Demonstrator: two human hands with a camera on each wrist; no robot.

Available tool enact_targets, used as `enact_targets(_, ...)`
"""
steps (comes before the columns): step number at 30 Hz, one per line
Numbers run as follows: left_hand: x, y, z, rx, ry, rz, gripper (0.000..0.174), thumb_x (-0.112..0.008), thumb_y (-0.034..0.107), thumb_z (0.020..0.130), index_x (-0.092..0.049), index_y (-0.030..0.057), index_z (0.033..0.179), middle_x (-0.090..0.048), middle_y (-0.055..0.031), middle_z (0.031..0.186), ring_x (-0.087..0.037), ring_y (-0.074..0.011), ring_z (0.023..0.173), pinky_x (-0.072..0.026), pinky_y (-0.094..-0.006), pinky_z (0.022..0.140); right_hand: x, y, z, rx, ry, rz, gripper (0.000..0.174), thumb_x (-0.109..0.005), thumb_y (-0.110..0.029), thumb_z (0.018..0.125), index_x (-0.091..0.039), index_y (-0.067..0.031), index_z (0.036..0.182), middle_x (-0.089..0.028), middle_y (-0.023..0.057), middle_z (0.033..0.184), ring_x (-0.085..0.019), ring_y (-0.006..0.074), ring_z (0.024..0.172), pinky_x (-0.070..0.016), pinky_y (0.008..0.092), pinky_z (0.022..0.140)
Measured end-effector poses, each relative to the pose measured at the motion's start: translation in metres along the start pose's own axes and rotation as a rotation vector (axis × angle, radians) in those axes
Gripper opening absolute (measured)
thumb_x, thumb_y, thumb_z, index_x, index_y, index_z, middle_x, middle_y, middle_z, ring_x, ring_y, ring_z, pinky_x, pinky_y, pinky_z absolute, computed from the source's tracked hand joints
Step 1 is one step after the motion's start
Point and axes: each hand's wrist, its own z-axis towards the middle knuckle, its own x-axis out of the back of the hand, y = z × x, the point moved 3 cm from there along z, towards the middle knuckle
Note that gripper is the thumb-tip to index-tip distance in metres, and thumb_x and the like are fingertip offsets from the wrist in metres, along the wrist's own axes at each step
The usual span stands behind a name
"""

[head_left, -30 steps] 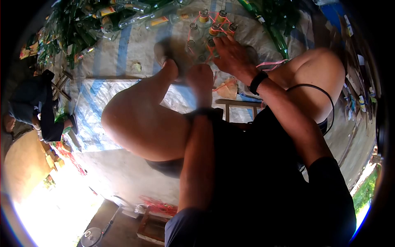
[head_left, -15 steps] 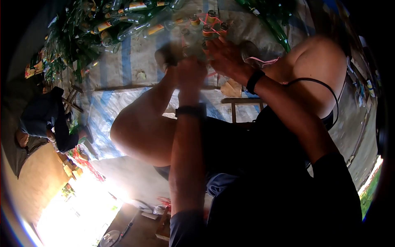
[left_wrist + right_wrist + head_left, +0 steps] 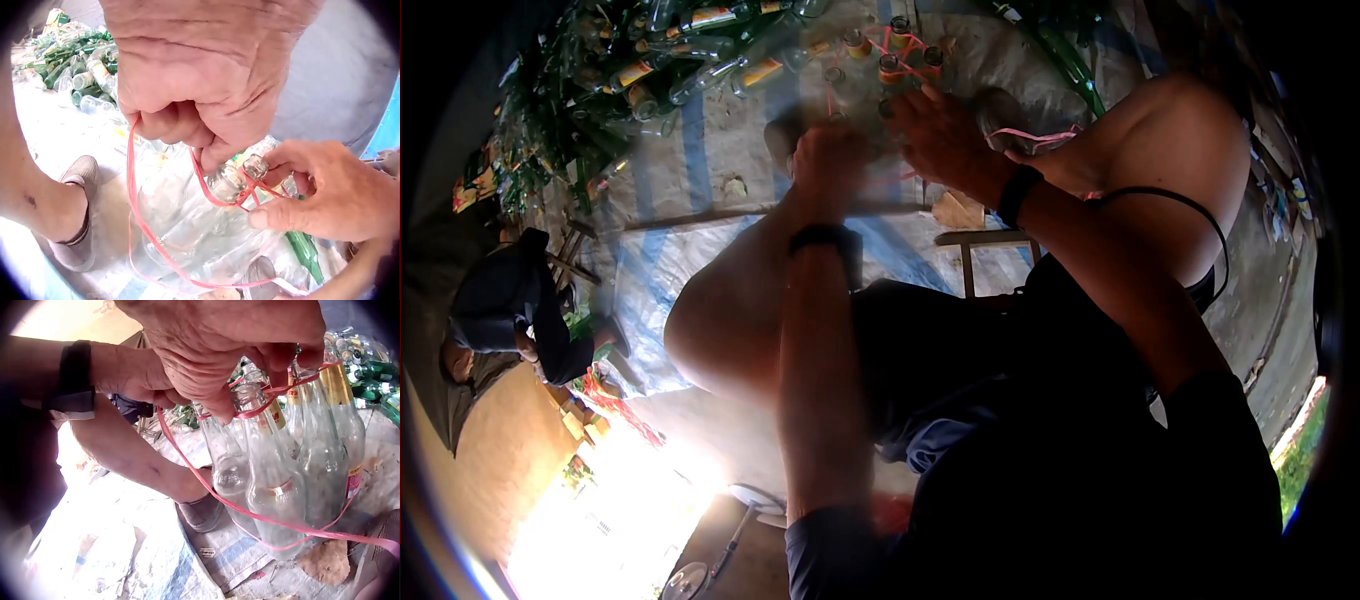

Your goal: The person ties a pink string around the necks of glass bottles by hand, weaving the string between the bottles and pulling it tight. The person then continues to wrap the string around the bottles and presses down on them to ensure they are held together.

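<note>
A cluster of clear glass bottles (image 3: 275,494) stands upright, with pink plastic string (image 3: 337,535) looped round the necks and lower round the bodies. My left hand (image 3: 206,69) is curled into a fist, gripping a length of the string that runs down from its fingers; in the head view this hand (image 3: 830,160) is blurred, just left of the bottles. Thumb and fingers of my right hand (image 3: 337,187) curl round the bottle necks and the string at the near side of the cluster. From the right wrist, that hand (image 3: 231,344) covers several of the necks.
Heaped green and clear bottles (image 3: 640,70) lie at the back left, with more green bottles (image 3: 1060,60) at the back right. My shoe (image 3: 75,206) rests beside the bottles. A wooden frame (image 3: 970,240) lies near my lap. Another person (image 3: 510,310) sits at the far left.
My left hand has moved left, away from the bottles, drawing the string with it. My right hand has stayed at the bottle necks. The head view has shifted slightly.
</note>
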Motion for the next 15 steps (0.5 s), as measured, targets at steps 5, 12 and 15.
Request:
enact_targets(5,-0.015,-0.014,-0.010,0.076,0.226,-0.062,0.012,-0.061,0.016,0.076,-0.068,0.0075,0.072,-0.065,-0.0146,0.074,-0.068,-0.0356,0.070,-0.0549,-0.0436,0.061,0.017,-0.007,0.000,0.094,0.280,-0.132,0.010,-0.062,-0.016,0.073,-0.063,-0.0090,0.080,-0.055,0.0044,0.087,-0.055,0.0204,0.092,-0.0446,0.0345,0.086)
enact_targets(12,-0.017,-0.017,-0.024,-0.065,0.220,-0.336,0.013,-0.055,0.010,0.082,-0.066,0.0026,0.084,-0.063,-0.0082,0.079,-0.064,-0.0193,0.071,-0.0512,-0.0332,0.060,0.021,-0.001,-0.016,-0.085,0.241,0.146,0.020,-0.063,-0.018,0.079,-0.064,-0.0065,0.095,-0.056,0.0093,0.091,-0.057,0.0259,0.078,-0.0490,0.0382,0.072)
enact_targets(15,-0.017,-0.019,-0.025,-0.014,0.177,-0.322,0.014,-0.054,0.009,0.085,-0.065,0.0020,0.088,-0.062,-0.0076,0.081,-0.063,-0.0179,0.074,-0.0516,-0.0329,0.062,0.025,0.000,-0.029,-0.064,0.217,0.160,0.022,-0.064,-0.021,0.083,-0.062,-0.0076,0.101,-0.057,0.0112,0.096,-0.060,0.0296,0.076,-0.0507,0.0414,0.064)
